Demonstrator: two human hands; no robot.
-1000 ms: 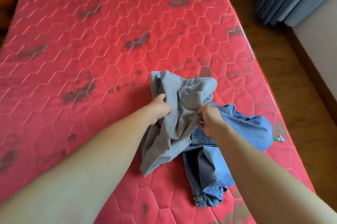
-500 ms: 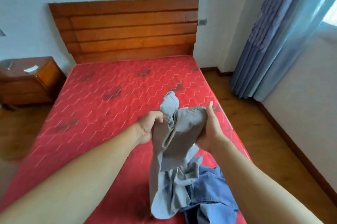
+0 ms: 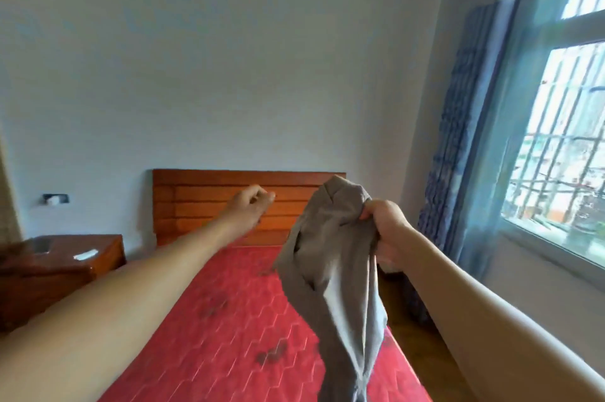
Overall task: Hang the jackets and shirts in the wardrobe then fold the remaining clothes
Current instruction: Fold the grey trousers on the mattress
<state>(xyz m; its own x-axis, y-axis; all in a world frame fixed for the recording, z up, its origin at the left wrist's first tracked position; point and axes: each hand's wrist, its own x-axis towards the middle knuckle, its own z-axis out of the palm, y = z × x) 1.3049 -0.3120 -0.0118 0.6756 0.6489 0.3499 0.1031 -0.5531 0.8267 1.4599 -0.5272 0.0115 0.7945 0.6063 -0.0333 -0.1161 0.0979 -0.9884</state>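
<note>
A grey garment (image 3: 337,270) hangs in the air above the red mattress (image 3: 235,329). My right hand (image 3: 388,231) grips it by its upper edge, and the cloth drops down past the bottom of the frame. My left hand (image 3: 252,208) is raised to the left of the garment, apart from it, with its fingers curled and nothing in them. The blue denim piece seen earlier is out of view.
A wooden headboard (image 3: 209,202) stands against the pale wall. A wooden nightstand (image 3: 62,264) with small items on top sits left of the bed. Blue curtains (image 3: 458,146) and a barred window (image 3: 563,139) fill the right side, with wooden floor below.
The view has tilted upward. The grey garment has been lifted off the bed. My left hand has let go of it and moved left, while my right hand keeps hold.
</note>
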